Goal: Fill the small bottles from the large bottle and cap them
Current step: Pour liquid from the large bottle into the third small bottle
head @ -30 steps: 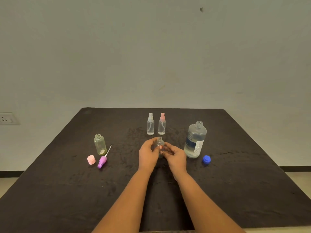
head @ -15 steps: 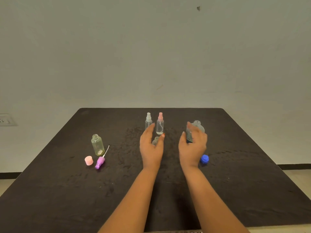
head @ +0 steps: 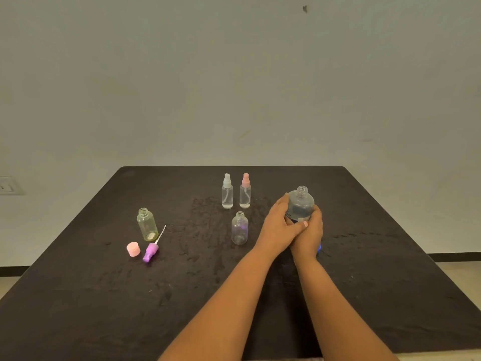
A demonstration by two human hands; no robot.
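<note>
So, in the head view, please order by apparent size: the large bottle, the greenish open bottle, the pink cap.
1. large bottle, partly hidden by both hands
2. greenish open bottle
3. pink cap
The differences look clear.

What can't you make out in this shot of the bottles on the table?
- Large bottle, head view: the left hand and right hand cover its lower body and label, so the liquid level is hidden.
- Blue cap: only a sliver shows behind the right hand.
- Both forearms: cut off by the bottom edge.
- Two capped spray bottles: too small to judge how full.
</note>
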